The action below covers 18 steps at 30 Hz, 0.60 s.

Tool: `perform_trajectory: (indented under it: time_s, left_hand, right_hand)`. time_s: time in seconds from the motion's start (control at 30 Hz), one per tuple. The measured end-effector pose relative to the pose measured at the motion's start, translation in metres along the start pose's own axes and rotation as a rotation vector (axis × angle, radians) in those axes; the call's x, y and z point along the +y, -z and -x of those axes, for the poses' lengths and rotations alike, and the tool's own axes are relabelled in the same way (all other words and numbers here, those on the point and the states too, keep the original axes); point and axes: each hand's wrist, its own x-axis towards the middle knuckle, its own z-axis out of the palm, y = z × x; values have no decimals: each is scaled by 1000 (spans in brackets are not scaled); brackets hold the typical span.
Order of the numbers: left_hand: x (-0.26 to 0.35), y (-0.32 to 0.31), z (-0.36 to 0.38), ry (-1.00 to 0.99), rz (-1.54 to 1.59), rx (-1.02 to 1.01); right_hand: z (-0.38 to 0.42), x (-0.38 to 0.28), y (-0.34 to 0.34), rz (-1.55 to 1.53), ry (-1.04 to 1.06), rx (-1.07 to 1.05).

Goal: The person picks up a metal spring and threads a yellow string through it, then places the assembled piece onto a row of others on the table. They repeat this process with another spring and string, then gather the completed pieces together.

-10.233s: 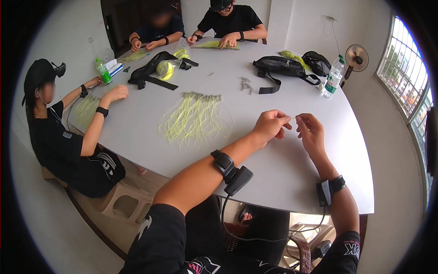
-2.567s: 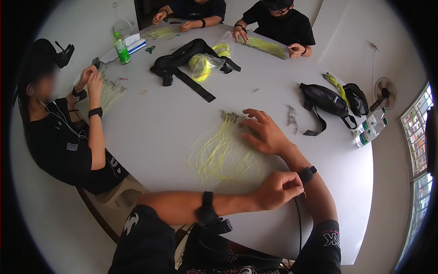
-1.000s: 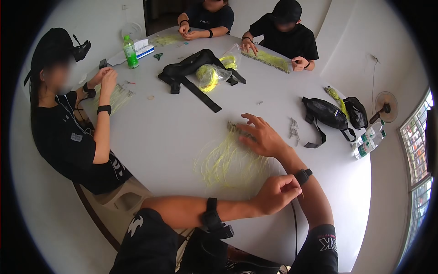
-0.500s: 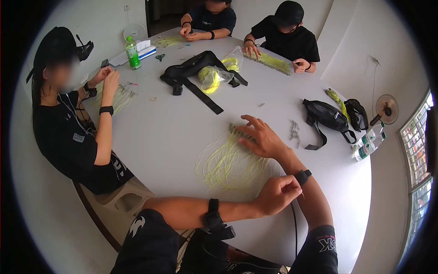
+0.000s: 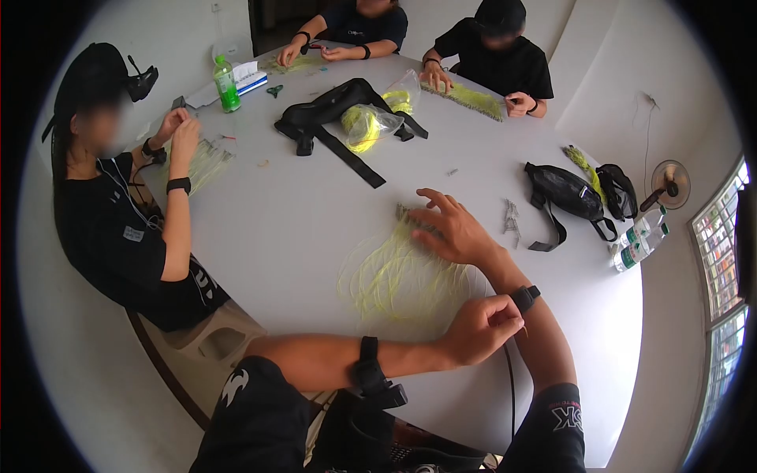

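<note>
My right hand (image 5: 456, 232) reaches across the table with its fingers spread. Its fingertips rest at a row of small dark metal pieces (image 5: 404, 213), partly hidden beneath them. From that row, thin yellow-green strands (image 5: 386, 280) fan out in loose loops toward me. Nearer my body, my left hand (image 5: 478, 333) is closed in a pinch beside my right wrist. A thin tip shows below its fingers, too small to name. A few loose metal pieces (image 5: 512, 217) lie to the right of my right hand.
Co-workers sit at the left and far sides of the grey table (image 5: 315, 307), handling similar strands. A black strap bag (image 5: 339, 106), bagged yellow cord (image 5: 364, 130), a green bottle (image 5: 227, 85), a black waist bag (image 5: 564, 193) and water bottles (image 5: 640, 248) stand or lie around.
The view has shifted slightly. My hands keep nearly the same pose. At the far side, a co-worker's hands have moved apart, with something red at one of them.
</note>
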Motion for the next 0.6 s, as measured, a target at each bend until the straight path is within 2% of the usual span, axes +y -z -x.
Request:
perform_trajectory:
  time_s: [0.6]
  left_hand:
    - [5, 2, -1, -21, -54, 34]
  right_hand:
    - [-9, -4, 1, 14, 26, -43]
